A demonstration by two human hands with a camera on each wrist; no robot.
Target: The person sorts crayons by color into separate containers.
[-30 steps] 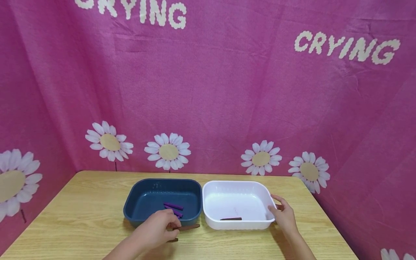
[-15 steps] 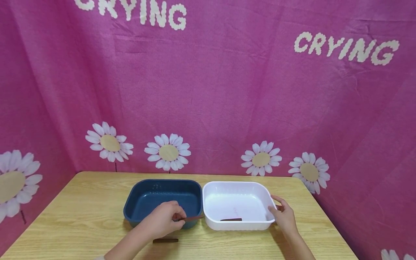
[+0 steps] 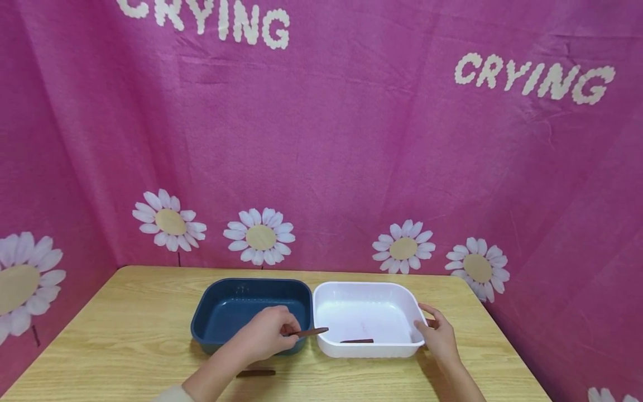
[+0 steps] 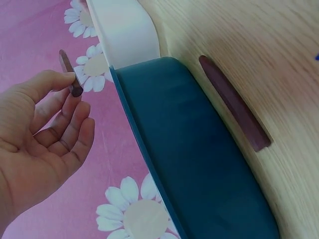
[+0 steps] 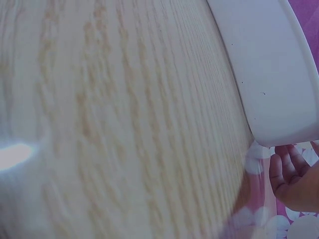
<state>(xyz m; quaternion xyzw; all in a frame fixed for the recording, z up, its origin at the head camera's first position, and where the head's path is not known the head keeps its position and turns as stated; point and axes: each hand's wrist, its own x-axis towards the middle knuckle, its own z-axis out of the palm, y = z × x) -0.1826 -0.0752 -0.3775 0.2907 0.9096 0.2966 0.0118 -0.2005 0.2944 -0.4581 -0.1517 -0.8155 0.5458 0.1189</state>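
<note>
My left hand (image 3: 271, 332) pinches a brown crayon (image 3: 311, 332) between thumb and fingertips, over the front right corner of the dark blue basin (image 3: 198, 324). The crayon's tapered end points right and overlaps the near left rim of the white basin (image 3: 369, 350). In the left wrist view the other fingers of that hand are loosely curled. My right hand (image 3: 439, 336) grips the white basin's right rim, thumb on the inner side, fingers outside. Another brown crayon (image 3: 357, 341) lies inside the white basin near its front wall.
A further brown crayon (image 4: 237, 104) lies on the wooden table (image 3: 140, 329) in front of the dark blue basin. The two basins stand side by side. Behind the table hangs a pink cloth (image 3: 321, 139) with printed daisies.
My left hand has raised the brown crayon from the table and carried it up and right toward the white basin. The purple crayons are now hidden behind it. My right hand stays put.
</note>
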